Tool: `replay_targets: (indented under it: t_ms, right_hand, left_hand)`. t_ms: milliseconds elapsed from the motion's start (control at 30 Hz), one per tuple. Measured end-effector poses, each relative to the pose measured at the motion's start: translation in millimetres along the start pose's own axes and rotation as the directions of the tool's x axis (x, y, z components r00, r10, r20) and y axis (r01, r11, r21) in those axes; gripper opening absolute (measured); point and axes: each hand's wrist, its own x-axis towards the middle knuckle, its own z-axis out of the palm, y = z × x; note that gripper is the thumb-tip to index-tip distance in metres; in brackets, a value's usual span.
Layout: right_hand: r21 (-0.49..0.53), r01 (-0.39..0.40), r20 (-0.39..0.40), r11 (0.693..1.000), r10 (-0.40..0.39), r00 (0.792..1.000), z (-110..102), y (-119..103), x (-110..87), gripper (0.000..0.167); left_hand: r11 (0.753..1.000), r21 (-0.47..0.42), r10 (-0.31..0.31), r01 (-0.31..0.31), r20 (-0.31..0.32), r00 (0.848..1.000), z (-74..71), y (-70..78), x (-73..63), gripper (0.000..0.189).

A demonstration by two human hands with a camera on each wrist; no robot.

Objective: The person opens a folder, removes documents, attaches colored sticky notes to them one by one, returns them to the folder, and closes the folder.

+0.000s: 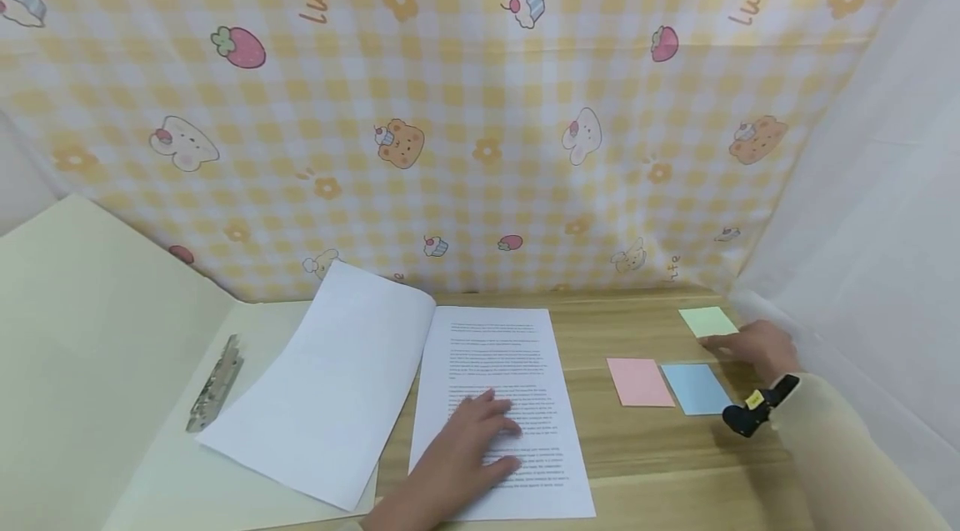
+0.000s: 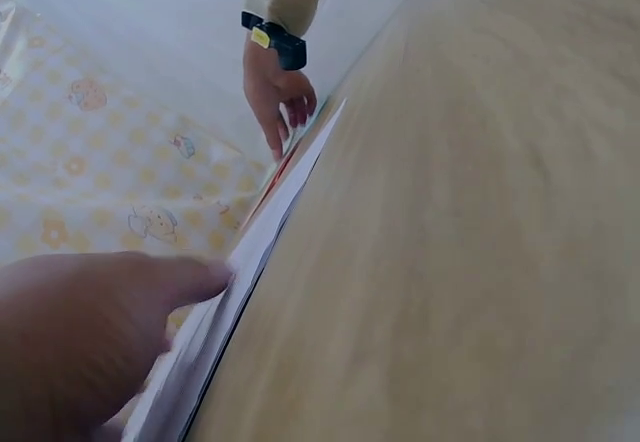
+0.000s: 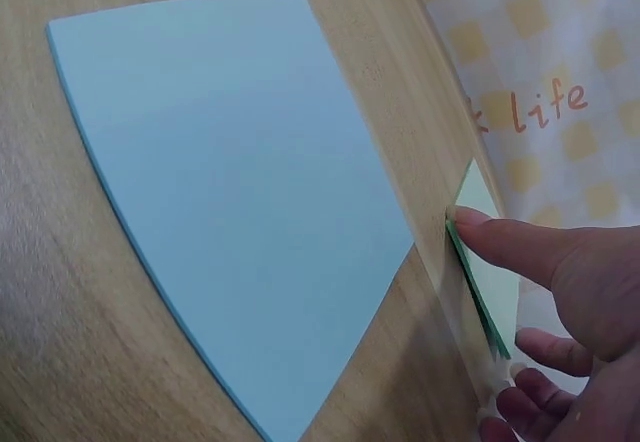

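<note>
My left hand (image 1: 468, 456) rests on a printed sheet of paper (image 1: 498, 348), its fingers loosely spread over the text. Beside that page, a blank white sheet (image 1: 322, 398) is turned over to the left, across an open clipboard folder (image 1: 161, 464). At the far right, my right hand (image 1: 757, 348) holds a pale green sticky note pad (image 1: 705, 320) at the table's back corner. In the right wrist view the thumb (image 3: 500, 237) presses the pad's near edge while the other fingers curl by its opposite side.
A blue sticky note pad (image 1: 696, 389) lies just in front of the right hand, with a pink one (image 1: 640, 383) to its left. The folder's metal clip (image 1: 215, 385) sits at left. A checked curtain (image 1: 465, 206) hangs behind the table; a white one (image 1: 885, 206) borders the right.
</note>
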Motion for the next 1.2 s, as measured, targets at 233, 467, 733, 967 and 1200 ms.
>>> replay_targets:
  t_ms: [233, 467, 733, 967, 1200]
  right_hand:
    - [0.099, 0.013, 0.019, 0.995, -0.015, 1.000, 1, -4, 2.3, 0.052]
    - [0.073, 0.077, -0.026, 0.994, -0.075, 0.997, -5, -8, -4.6, 0.072]
    - [-0.088, 0.232, -0.072, 0.969, -0.239, 0.968, -13, 1, -2.0, 0.052]
    - [0.196, 0.234, 0.115, 0.952, -0.259, 0.959, -18, 2, -7.7, 0.041]
    - [0.603, 0.025, 0.379, 0.797, -0.313, 0.871, -19, -2, -22.8, 0.057]
  left_hand:
    - [0.976, 0.102, -0.182, 0.193, -0.102, 0.978, -0.4, -4.0, -0.1, 0.069]
    - [0.971, 0.101, -0.218, 0.218, -0.013, 0.976, -2.4, -6.2, -6.1, 0.075]
    - [0.965, 0.150, -0.224, 0.215, 0.050, 0.973, -1.5, -5.9, -4.6, 0.076]
    - [0.962, 0.182, -0.214, 0.204, 0.035, 0.976, 0.3, -7.8, -5.6, 0.076]
    - [0.962, 0.192, -0.204, 0.193, 0.036, 0.978, 1.1, -8.8, -6.5, 0.075]
